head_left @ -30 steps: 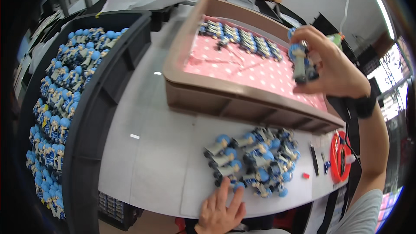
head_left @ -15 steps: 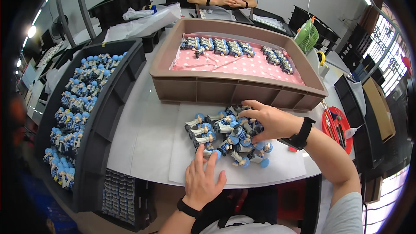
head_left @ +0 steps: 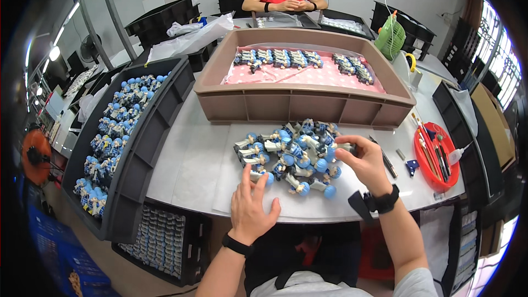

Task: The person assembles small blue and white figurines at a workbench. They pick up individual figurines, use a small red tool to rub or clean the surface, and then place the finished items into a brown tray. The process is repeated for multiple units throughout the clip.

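Partly filled tray of blue-haired figurines. In the brown tray, laid figurines form one group toward the left and a smaller one toward the right; bare pink dotted cloth between and in front suggests filling is incomplete. Loose figurines remain heaped on the tabletop before the tray; more fill the black bin at left. Left hand: fingers spread, tips at the heap's lower-left figurine. Right hand: fingers curved at the heap's right edge; any grip cannot be told.
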Action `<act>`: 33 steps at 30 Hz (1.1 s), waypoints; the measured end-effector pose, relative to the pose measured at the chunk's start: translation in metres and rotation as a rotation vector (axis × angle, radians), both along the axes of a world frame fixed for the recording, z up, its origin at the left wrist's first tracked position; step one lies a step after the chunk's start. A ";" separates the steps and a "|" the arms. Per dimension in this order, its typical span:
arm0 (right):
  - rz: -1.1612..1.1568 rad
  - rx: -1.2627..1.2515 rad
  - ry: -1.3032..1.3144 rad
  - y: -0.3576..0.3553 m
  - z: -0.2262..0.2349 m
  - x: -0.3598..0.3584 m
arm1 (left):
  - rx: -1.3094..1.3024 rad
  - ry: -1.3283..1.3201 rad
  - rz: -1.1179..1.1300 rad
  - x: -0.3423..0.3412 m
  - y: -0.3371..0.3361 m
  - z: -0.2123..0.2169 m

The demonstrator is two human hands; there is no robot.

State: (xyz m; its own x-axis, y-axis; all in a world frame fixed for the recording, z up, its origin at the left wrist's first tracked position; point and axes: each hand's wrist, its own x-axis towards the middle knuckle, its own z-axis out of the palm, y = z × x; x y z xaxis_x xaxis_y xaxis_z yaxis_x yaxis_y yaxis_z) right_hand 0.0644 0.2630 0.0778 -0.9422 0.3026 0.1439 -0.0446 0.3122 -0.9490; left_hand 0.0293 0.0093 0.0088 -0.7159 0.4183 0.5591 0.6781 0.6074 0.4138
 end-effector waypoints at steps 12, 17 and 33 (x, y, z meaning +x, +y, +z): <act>0.009 -1.124 0.066 -0.051 -0.050 0.101 | 0.552 -0.468 -0.484 0.051 0.042 0.015; -0.065 -1.292 -0.088 -0.064 -0.059 0.102 | 0.774 -1.134 -0.877 0.049 0.058 0.001; 0.147 -0.788 -0.200 -0.078 -0.042 0.067 | 0.876 -0.905 -0.712 0.030 0.048 0.020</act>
State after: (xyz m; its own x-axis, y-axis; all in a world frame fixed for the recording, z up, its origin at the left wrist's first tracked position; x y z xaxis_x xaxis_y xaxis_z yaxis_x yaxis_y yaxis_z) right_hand 0.1317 0.1849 0.0357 -0.9654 0.1166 -0.2333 0.1596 -0.4437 -0.8819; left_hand 0.0595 0.0577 0.0290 -0.7461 0.5973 0.2944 0.0312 -0.4102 0.9115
